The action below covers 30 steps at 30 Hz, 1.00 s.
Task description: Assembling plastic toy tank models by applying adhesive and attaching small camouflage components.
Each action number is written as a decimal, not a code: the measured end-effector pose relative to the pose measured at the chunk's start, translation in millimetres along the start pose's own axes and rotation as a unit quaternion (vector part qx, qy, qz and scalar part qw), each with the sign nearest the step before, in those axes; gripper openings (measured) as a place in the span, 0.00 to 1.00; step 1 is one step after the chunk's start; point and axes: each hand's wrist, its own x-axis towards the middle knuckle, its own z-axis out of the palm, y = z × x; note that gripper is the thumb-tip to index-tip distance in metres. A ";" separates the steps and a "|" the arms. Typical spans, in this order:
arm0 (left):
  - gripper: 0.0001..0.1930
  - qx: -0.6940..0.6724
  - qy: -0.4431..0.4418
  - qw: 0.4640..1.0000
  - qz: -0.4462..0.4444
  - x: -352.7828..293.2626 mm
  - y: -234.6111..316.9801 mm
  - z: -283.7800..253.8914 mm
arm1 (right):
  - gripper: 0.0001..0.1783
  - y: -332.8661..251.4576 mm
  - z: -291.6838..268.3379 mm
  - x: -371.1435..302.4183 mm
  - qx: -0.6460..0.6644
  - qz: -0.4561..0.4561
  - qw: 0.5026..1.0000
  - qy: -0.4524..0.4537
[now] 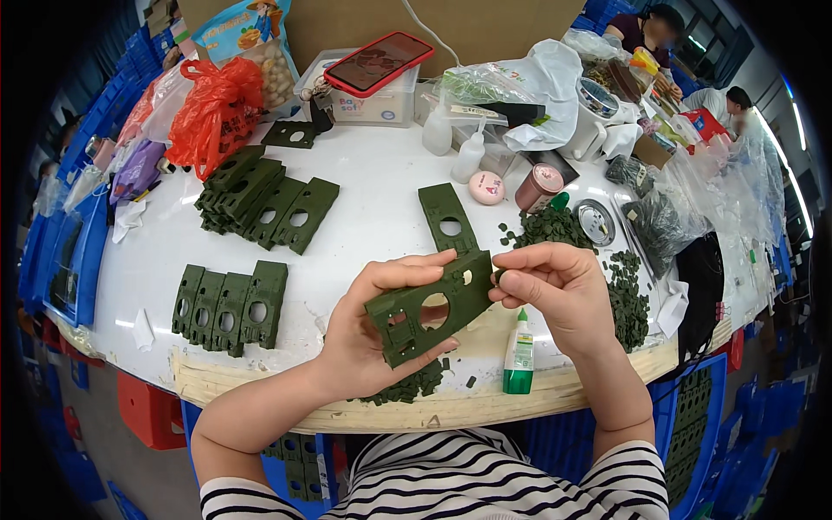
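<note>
My left hand (354, 325) holds a dark green plastic tank hull part (464, 299) tilted above the near edge of the table. The part has a large round hole, with smaller openings toward both ends. Thumb and fingers of my right hand (555, 286) pinch a small dark green piece (497, 276) close to the hull's right end. Whether the piece touches the hull, I cannot tell. Behind my hands lies another hull part (447, 212). A glue bottle (518, 357) with a green base stands below my right hand.
Stacked hull parts (260, 208) lie back left, with a row of several more (230, 310) nearer. Small green pieces form piles at right (555, 227) and by the front edge (407, 386). A red-cased phone (379, 63) rests on a clear box. Co-workers sit far right.
</note>
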 end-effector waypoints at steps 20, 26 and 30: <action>0.28 0.115 -0.001 0.991 0.066 -3.7 -6.8 3.1 | 0.05 13.1 5.3 -1.4 -0.081 -0.086 0.992 -0.038; 0.28 0.126 0.001 0.989 0.073 -3.9 -7.6 3.2 | 0.05 13.3 5.7 -1.5 -0.079 -0.089 0.992 -0.040; 0.28 0.129 0.003 0.989 0.072 -4.4 -8.0 3.7 | 0.05 14.9 5.5 -1.2 -0.083 -0.094 0.991 -0.038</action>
